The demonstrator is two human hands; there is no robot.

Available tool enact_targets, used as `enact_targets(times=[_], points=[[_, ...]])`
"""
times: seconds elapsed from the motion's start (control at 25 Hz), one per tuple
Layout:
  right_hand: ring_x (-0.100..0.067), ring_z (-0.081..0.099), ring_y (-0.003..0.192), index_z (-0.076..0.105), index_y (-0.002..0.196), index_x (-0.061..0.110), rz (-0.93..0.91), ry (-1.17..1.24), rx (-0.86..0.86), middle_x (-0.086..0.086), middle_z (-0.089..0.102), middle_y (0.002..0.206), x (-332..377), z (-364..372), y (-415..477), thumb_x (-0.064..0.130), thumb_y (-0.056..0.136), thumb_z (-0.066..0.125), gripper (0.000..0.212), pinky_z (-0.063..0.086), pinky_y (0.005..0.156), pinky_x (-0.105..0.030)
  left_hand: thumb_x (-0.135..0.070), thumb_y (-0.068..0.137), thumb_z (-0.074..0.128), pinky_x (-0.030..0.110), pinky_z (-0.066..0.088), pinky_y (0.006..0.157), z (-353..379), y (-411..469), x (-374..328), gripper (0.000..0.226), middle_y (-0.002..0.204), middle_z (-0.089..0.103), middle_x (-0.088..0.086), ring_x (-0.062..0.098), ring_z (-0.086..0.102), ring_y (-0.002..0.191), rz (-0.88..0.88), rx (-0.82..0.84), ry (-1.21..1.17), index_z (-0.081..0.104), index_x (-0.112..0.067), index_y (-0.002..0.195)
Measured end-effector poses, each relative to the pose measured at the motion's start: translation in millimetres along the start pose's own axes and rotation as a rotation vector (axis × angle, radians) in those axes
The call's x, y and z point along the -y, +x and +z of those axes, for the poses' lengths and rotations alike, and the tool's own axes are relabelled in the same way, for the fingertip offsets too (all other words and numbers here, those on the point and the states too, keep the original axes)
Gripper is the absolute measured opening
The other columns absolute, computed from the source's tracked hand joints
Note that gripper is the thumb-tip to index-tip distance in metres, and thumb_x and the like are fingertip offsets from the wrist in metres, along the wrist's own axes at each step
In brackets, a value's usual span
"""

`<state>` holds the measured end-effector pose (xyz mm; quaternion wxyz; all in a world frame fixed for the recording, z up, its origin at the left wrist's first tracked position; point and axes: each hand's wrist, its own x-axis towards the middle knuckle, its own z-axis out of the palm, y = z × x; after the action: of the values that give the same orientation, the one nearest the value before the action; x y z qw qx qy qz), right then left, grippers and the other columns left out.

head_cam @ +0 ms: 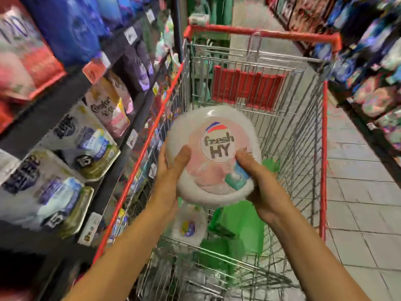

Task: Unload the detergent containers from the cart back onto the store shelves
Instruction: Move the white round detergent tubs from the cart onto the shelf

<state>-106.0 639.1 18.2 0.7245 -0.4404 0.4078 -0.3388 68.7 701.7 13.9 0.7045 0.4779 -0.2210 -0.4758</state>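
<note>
A round white detergent tub (208,135) with a pink lid and a "fresh HY" label hangs above the wire shopping cart (323,118). My left hand (171,170) grips its left edge, thumb on the lid. My right hand (258,183) grips its lower right edge, thumb beside the label. Deeper in the cart, under the tub, lies a second white container (191,224) next to green bags (238,224). The store shelves (71,88) on the left carry softener pouches.
The cart has red rims and a red handle (260,32) at its far end. More shelves with colourful packs (377,98) line the right side. A tiled aisle floor (355,203) runs between the cart and the right shelves. Price tags hang on the left shelf edges.
</note>
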Motion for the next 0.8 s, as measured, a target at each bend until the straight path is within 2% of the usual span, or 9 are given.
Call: enact_targets(times=[0.08,0.24,0.32,0.4,0.52,0.6,0.72,0.8], points=[[-0.016,0.073,0.083,0.077,0.095,0.024,-0.033,-0.046,0.035,-0.002,0.076,0.097,-5.3,9.0,-43.1,0.057,0.056,0.078,0.050,0.057,0.067,-0.026,-0.057,0.045,0.089,0.045,0.051,0.097,-8.7,-46.7,-10.1,0.109,0.131,0.063,0.007,0.025,0.062,0.118,-0.040,-0.007,-0.025,0.047,-0.023,0.140],[-0.018,0.073,0.081,0.078,0.086,0.023,-0.111,-0.138,0.060,-0.004,0.077,0.091,-11.8,29.8,-109.9,0.056,0.055,0.078,0.046,0.057,0.068,-0.024,-0.058,0.043,0.088,0.045,0.052,0.095,-24.7,-135.4,-27.0,0.109,0.129,0.064,0.006,0.025,0.062,0.117,-0.092,-0.083,-0.050,0.049,-0.024,0.139],[-0.021,0.073,0.084,0.074,0.094,0.016,-0.115,-0.165,0.128,-0.006,0.076,0.095,-12.4,42.1,-133.8,0.054,0.056,0.078,0.054,0.057,0.068,-0.024,-0.053,0.050,0.087,0.040,0.056,0.087,-35.5,-169.2,-36.8,0.101,0.127,0.065,0.006,0.024,0.064,0.115,-0.044,-0.139,-0.072,0.050,-0.024,0.138],[-0.020,0.073,0.087,0.067,0.107,0.017,-0.133,-0.151,0.224,-0.004,0.075,0.101,-14.9,54.3,-152.8,0.049,0.059,0.076,0.058,0.056,0.068,-0.022,-0.048,0.058,0.082,0.042,0.056,0.089,-46.8,-198.9,-48.2,0.091,0.129,0.064,0.008,0.026,0.062,0.117,-0.009,-0.171,-0.108,0.049,-0.022,0.139],[-0.018,0.073,0.087,0.064,0.112,0.018,-0.122,-0.109,0.362,-0.003,0.075,0.101,-19.3,79.2,-174.5,0.044,0.056,0.080,0.064,0.056,0.067,-0.022,-0.053,0.055,0.084,0.038,0.057,0.082,-66.1,-245.3,-61.5,0.093,0.125,0.067,0.007,0.025,0.065,0.113,0.036,-0.268,-0.093,0.052,-0.023,0.137],[-0.024,0.072,0.091,0.062,0.116,0.013,-0.084,-0.107,0.425,-0.007,0.074,0.104,-25.8,95.6,-182.9,0.045,0.052,0.084,0.075,0.058,0.071,-0.027,-0.050,0.059,0.080,0.035,0.058,0.077,-76.7,-271.6,-67.7,0.084,0.122,0.069,0.006,0.024,0.066,0.110,0.068,-0.339,-0.097,0.054,-0.024,0.135],[-0.031,0.071,0.094,0.062,0.117,0.011,-0.041,-0.125,0.552,-0.011,0.073,0.107,-35.8,119.8,-189.9,0.053,0.049,0.087,0.083,0.059,0.077,-0.036,-0.050,0.062,0.077,0.044,0.057,0.086,-88.2,-305.9,-72.0,0.079,0.123,0.068,0.006,0.027,0.065,0.112,0.095,-0.461,-0.117,0.055,-0.026,0.134],[-0.032,0.071,0.094,0.062,0.117,0.012,0.002,-0.141,0.640,-0.012,0.073,0.107,-39.0,134.2,-191.9,0.053,0.050,0.087,0.082,0.059,0.074,-0.035,-0.050,0.064,0.075,0.045,0.055,0.090,-90.8,-324.7,-74.8,0.077,0.124,0.067,0.007,0.028,0.065,0.113,0.133,-0.542,-0.138,0.054,-0.026,0.134]])
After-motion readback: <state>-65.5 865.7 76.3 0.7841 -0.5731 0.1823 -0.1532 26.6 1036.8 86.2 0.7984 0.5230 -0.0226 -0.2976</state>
